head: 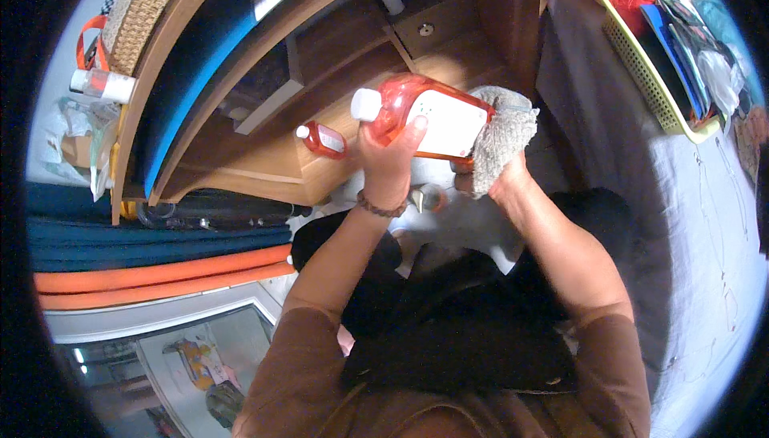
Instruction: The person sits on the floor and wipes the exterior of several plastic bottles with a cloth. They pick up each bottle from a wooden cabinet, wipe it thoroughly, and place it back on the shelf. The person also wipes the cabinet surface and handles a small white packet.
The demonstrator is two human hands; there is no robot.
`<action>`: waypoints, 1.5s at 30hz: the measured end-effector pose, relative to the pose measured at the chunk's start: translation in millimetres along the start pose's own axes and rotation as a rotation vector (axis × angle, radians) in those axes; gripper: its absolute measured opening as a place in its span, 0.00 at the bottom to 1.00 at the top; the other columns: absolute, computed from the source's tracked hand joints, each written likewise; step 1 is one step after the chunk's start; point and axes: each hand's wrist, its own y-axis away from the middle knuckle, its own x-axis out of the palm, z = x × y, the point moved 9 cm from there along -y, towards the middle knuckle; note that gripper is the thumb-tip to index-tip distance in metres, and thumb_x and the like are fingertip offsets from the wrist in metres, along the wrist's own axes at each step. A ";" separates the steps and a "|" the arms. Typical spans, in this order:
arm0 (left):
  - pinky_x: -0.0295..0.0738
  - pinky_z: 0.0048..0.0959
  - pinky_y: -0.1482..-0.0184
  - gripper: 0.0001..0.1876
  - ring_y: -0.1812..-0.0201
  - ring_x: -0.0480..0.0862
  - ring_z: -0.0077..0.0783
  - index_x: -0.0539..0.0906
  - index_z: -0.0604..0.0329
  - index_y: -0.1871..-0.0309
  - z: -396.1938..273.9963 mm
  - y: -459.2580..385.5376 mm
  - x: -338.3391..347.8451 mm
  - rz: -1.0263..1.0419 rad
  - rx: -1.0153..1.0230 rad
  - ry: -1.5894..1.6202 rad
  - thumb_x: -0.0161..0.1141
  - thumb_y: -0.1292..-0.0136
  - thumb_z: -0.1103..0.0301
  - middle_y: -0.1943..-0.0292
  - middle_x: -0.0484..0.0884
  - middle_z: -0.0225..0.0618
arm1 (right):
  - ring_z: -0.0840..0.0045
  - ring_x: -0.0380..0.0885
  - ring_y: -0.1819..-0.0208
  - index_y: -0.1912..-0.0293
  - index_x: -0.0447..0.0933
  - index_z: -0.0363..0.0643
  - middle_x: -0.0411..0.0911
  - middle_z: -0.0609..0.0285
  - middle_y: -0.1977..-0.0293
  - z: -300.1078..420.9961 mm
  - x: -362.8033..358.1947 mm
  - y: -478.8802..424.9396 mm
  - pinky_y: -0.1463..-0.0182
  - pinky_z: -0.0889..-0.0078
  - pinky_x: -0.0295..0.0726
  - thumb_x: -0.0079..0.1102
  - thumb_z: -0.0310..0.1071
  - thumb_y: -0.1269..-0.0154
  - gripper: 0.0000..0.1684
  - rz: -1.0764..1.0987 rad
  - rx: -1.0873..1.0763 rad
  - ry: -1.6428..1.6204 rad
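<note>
A large clear plastic bottle of red liquid (402, 98) is held up on its side before me, its white cap pointing left. My left hand (390, 156) grips it near the shoulder, with the thumb across the white label. Around the base end is a grey cloth (504, 138), which my right hand (477, 177) presses against the bottle; the cloth covers part of that hand. A smaller bottle of red liquid (327, 141) with a white cap is on the wooden shelf (258, 150) just left of my left hand.
Wooden shelving curves across the left and top. On the right, a yellow plastic basket (652, 77) with folders and red yarn-like material rests on a sheet-covered bed (679, 246). A woven basket (135, 23) and a capped bottle (102, 83) stand at upper left. Orange and dark-blue curtains (168, 270) hang left.
</note>
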 end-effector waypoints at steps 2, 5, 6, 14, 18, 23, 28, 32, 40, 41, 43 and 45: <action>0.74 0.25 0.56 0.24 0.60 0.78 0.26 0.70 0.64 0.53 -3.2 7.2 6.8 -0.002 0.022 -0.124 0.66 0.55 0.76 0.59 0.76 0.35 | 0.75 0.74 0.78 0.63 0.71 0.49 0.75 0.64 0.74 -5.0 -7.1 2.3 0.85 0.74 0.70 0.36 0.55 0.38 0.22 -0.041 0.012 0.010; 0.73 0.27 0.53 0.27 0.56 0.78 0.30 0.70 0.64 0.51 -30.8 26.5 50.6 0.208 0.275 -0.489 0.68 0.57 0.73 0.57 0.76 0.37 | 0.72 0.76 0.71 0.61 0.71 0.46 0.76 0.62 0.69 -8.6 -20.8 -1.6 0.74 0.73 0.77 0.39 0.52 0.37 0.21 -0.054 -0.040 -0.129; 0.72 0.27 0.52 0.28 0.55 0.77 0.32 0.70 0.64 0.51 -29.9 31.3 55.9 0.248 0.351 -0.465 0.69 0.57 0.73 0.56 0.76 0.39 | 0.71 0.76 0.62 0.59 0.71 0.44 0.76 0.60 0.63 -21.7 -29.8 -11.7 0.61 0.70 0.79 0.41 0.49 0.36 0.19 -0.006 -0.021 -0.169; 0.71 0.26 0.50 0.29 0.54 0.76 0.28 0.69 0.62 0.50 -7.4 12.0 44.6 0.284 0.155 -0.388 0.68 0.57 0.74 0.55 0.75 0.36 | 0.64 0.74 0.56 0.53 0.71 0.45 0.75 0.57 0.56 -32.6 -18.4 -1.6 0.53 0.58 0.74 0.35 0.50 0.36 0.24 -0.036 0.149 -0.103; 0.70 0.30 0.47 0.34 0.50 0.75 0.31 0.66 0.63 0.46 -14.0 -12.0 33.9 0.538 -0.111 0.030 0.65 0.63 0.78 0.52 0.74 0.38 | 0.68 0.75 0.66 0.55 0.71 0.43 0.75 0.56 0.62 -26.6 13.2 4.7 0.64 0.63 0.79 0.33 0.56 0.37 0.28 0.051 0.247 -0.055; 0.70 0.49 0.48 0.37 0.49 0.74 0.53 0.62 0.62 0.46 -34.9 -14.8 27.4 0.765 -0.061 0.034 0.67 0.57 0.56 0.50 0.71 0.55 | 0.53 0.76 0.62 0.43 0.61 0.41 0.71 0.45 0.56 -42.3 58.7 54.2 0.71 0.58 0.82 0.33 0.59 0.39 0.36 0.361 0.611 -0.253; 0.66 0.49 0.45 0.46 0.47 0.71 0.56 0.60 0.65 0.44 -39.0 -8.0 48.4 0.968 -0.160 0.457 0.60 0.57 0.36 0.48 0.70 0.56 | 0.72 0.72 0.52 0.43 0.60 0.45 0.67 0.61 0.46 -65.7 53.2 61.9 0.60 0.65 0.80 0.37 0.43 0.34 0.23 0.541 0.516 -0.086; 0.61 0.40 0.41 0.50 0.44 0.68 0.43 0.55 0.62 0.39 -12.4 -33.3 15.0 0.425 -0.065 0.141 0.54 0.56 0.31 0.45 0.66 0.46 | 0.79 0.73 0.56 0.46 0.64 0.46 0.71 0.62 0.52 -31.9 62.6 47.4 0.61 0.75 0.77 0.38 0.44 0.34 0.21 0.615 0.255 -0.081; 0.67 0.33 0.45 0.27 0.49 0.72 0.32 0.62 0.61 0.43 16.9 -8.2 32.3 0.260 -0.160 0.192 0.57 0.45 0.64 0.51 0.71 0.36 | 0.75 0.75 0.67 0.50 0.66 0.41 0.74 0.61 0.64 -20.7 2.7 11.5 0.66 0.73 0.76 0.44 0.47 0.35 0.22 0.005 -0.258 0.334; 0.67 0.32 0.46 0.26 0.50 0.72 0.32 0.63 0.62 0.44 18.3 -2.1 33.6 0.272 -0.167 0.183 0.57 0.46 0.69 0.52 0.71 0.36 | 0.74 0.75 0.66 0.51 0.67 0.42 0.74 0.61 0.63 -27.1 -4.2 6.9 0.65 0.71 0.77 0.42 0.49 0.35 0.22 0.011 -0.191 0.242; 0.68 0.31 0.46 0.36 0.49 0.72 0.32 0.61 0.63 0.42 16.5 9.9 50.3 0.421 -0.202 0.153 0.65 0.57 0.70 0.49 0.69 0.37 | 0.73 0.76 0.63 0.53 0.70 0.44 0.76 0.60 0.61 -24.1 3.0 6.0 0.62 0.68 0.77 0.37 0.53 0.35 0.24 0.032 -0.068 0.065; 0.66 0.32 0.44 0.40 0.47 0.71 0.32 0.59 0.62 0.41 7.9 18.6 65.3 0.529 -0.204 0.137 0.67 0.60 0.68 0.47 0.68 0.36 | 0.70 0.76 0.59 0.54 0.71 0.45 0.76 0.59 0.59 -31.9 14.0 1.6 0.58 0.66 0.78 0.35 0.53 0.35 0.25 0.117 0.148 -0.276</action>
